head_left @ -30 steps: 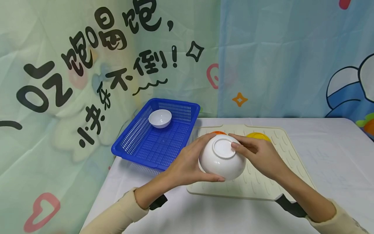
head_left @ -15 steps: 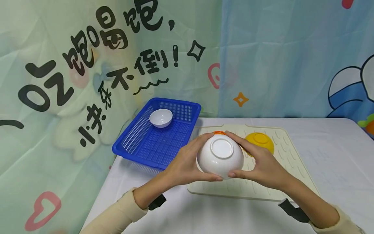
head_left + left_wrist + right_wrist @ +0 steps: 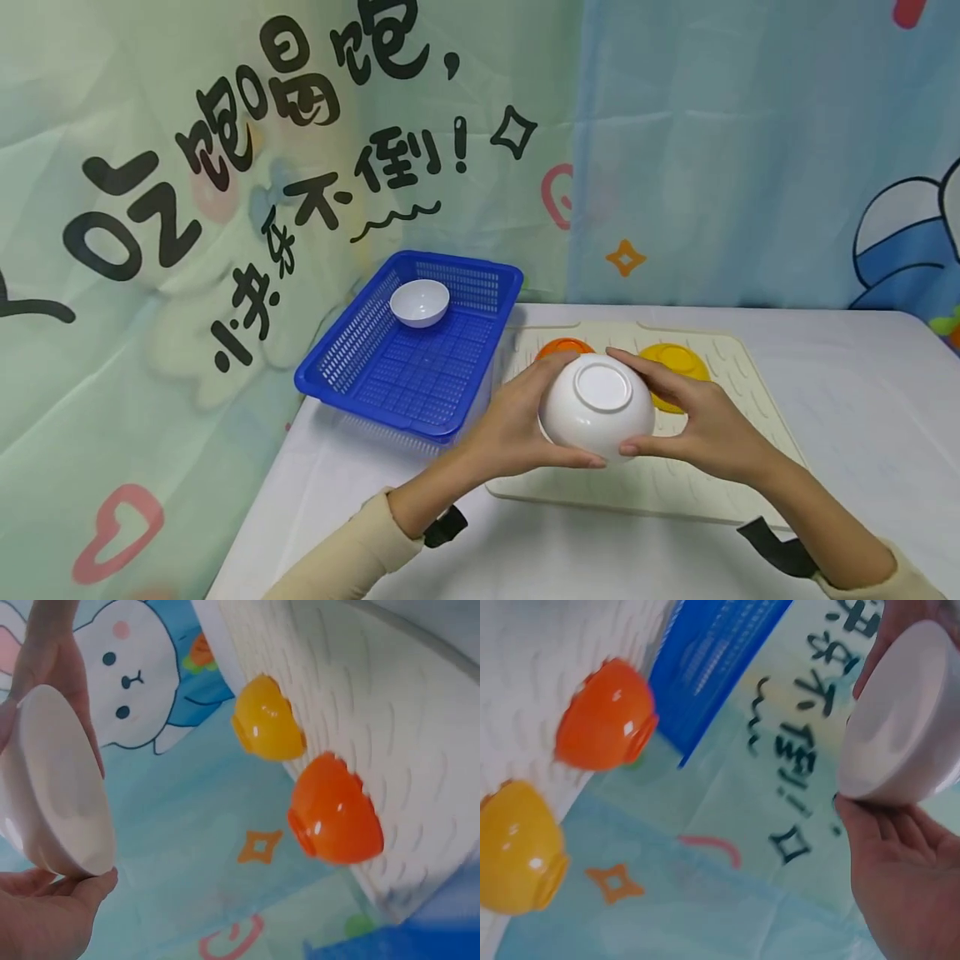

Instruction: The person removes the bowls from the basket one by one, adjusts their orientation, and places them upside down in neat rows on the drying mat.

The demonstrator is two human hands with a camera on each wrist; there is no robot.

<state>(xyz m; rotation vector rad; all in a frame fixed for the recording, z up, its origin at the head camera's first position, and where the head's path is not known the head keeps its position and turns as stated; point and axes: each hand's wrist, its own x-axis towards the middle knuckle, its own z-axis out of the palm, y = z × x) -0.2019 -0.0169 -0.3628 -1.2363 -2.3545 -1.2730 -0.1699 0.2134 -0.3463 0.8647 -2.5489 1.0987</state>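
Observation:
A white bowl (image 3: 596, 412) is held up between both hands, its foot ring facing the head camera and its opening turned away. On its left side my left hand (image 3: 525, 417) grips the rim, thumb along the lower edge. My right hand (image 3: 697, 417) holds the opposite side with fingers and thumb spread round it. Behind the bowl, an orange bowl (image 3: 337, 810) and a yellow bowl (image 3: 678, 367) lie upside down on the cream ridged mat (image 3: 622, 492). The hollow inside of the white bowl (image 3: 900, 712) shows in the right wrist view.
To the left stands a blue mesh basket (image 3: 405, 375) with a small white bowl (image 3: 420, 302) inside, near its far end. A white cloth (image 3: 847, 400) covers the table. Printed curtains (image 3: 712, 150) hang behind and to the left.
My right thumb has come down from the white bowl's base to its lower edge. The head view has shifted slightly, and more of the orange bowl shows behind the white one.

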